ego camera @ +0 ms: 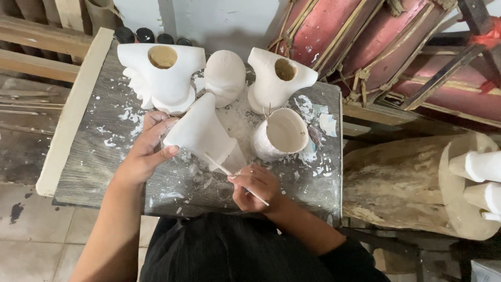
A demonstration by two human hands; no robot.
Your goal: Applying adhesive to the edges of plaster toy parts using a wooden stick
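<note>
White plaster cone piece (201, 133) lies tilted on the grey desk (94, 156), near its front edge; the left hand (146, 151) grasps its wide end, fingers curled over the rim; the right hand (255, 188) pinches a thin stick tool (229, 175) whose tip touches the piece's narrow end; just beside it stands a hollow white cup mould (282, 133); behind sit two white bust casts (162, 75) (276, 78) and a rounded cast (224, 75); plaster flakes (122, 115) litter the desk.

Grey wooden tabletop (104, 156) before a white wall (209, 21), tiled floor (31, 235) to its left, log stump (396, 183) to its right.
</note>
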